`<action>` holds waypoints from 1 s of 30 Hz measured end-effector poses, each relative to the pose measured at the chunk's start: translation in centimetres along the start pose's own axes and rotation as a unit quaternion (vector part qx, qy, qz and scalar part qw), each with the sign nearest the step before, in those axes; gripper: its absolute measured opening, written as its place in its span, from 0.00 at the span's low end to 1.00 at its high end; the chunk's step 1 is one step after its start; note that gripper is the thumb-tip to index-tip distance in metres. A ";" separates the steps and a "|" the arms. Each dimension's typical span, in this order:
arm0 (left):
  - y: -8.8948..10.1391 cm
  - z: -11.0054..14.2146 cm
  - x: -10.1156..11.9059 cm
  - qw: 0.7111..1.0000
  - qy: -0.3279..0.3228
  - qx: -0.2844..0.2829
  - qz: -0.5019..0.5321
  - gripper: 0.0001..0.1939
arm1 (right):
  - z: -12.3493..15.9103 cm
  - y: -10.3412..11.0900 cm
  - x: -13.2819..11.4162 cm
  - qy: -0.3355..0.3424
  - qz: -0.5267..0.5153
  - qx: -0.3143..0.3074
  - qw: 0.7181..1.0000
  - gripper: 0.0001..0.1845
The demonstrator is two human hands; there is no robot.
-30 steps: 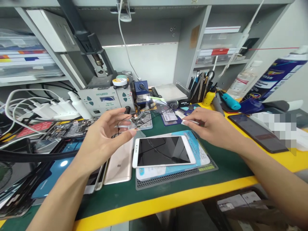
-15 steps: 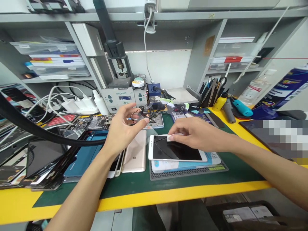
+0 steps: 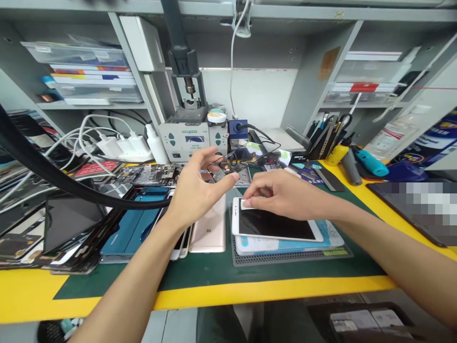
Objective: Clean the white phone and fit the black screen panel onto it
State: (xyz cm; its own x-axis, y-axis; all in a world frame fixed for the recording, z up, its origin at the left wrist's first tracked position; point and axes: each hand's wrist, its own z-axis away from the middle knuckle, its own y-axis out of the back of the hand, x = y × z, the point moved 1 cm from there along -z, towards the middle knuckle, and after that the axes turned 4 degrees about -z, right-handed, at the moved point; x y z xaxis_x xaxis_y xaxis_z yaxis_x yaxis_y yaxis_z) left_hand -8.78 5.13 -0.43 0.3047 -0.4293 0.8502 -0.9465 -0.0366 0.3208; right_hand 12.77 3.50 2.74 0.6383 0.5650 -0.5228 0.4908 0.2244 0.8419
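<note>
My right hand [image 3: 282, 193] pinches a small white wipe [image 3: 245, 205] and presses it on the screen near the left end of a white smartphone [image 3: 282, 226]. The phone lies face up, sideways, on a blue and white packet [image 3: 291, 247]. My left hand [image 3: 203, 183] is raised left of the phone, thumb and fingers curved apart. Between them is a clear sheet with a thin dark edge [image 3: 210, 172], seemingly gripped by its sides; much of it blends into the background. Below that hand a gold phone back [image 3: 210, 228] rests on the green mat [image 3: 214, 274].
Blue phone housings [image 3: 130, 221] and stacked screens [image 3: 71, 221] crowd the left. Behind stand a soldering station [image 3: 189, 138] and circuit boards [image 3: 157, 174]. A black cable [image 3: 89, 193] arcs across the left foreground. Tools [image 3: 326, 136] and a turquoise-handled tool [image 3: 371, 162] stand at right.
My right hand has slid the wipe left along the screen, toward the phone's left end. My left hand still holds the clear sheet up. The whole view has shifted slightly.
</note>
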 end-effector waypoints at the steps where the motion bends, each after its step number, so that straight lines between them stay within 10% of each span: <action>1: 0.0 0.0 -0.1 1.000 -0.002 0.000 0.002 0.37 | -0.1 -0.1 0.2 -0.002 0.017 0.011 1.000 0.10; 6: -0.1 0.0 -0.5 1.000 -0.012 0.000 0.002 0.36 | -0.1 -0.1 1.0 -0.030 0.064 0.103 0.992 0.10; 12: -0.3 0.0 -0.4 1.000 -0.012 -0.001 0.001 0.35 | 0.3 -0.7 0.0 -0.013 0.005 0.025 1.000 0.09; 18: -0.4 0.2 0.0 1.000 -0.009 -0.006 0.010 0.36 | 0.6 -0.4 0.9 -0.041 0.080 0.131 0.987 0.08; 24: -0.4 0.1 -0.2 1.000 -0.012 -0.003 0.010 0.36 | 1.9 -1.3 -1.5 0.018 -0.008 0.054 0.998 0.07; 30: -0.4 0.1 -0.2 1.000 -0.011 -0.002 0.013 0.36 | 3.8 -0.6 -3.4 0.034 -0.121 -0.148 0.981 0.06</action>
State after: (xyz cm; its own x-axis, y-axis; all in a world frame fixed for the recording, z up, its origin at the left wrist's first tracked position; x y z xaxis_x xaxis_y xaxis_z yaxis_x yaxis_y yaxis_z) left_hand -8.46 5.14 -0.81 0.2772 -0.4506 0.8486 -0.9536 -0.0213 0.3002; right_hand 12.54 -1.53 3.44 0.4778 0.5161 -0.7109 0.4237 0.5735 0.7011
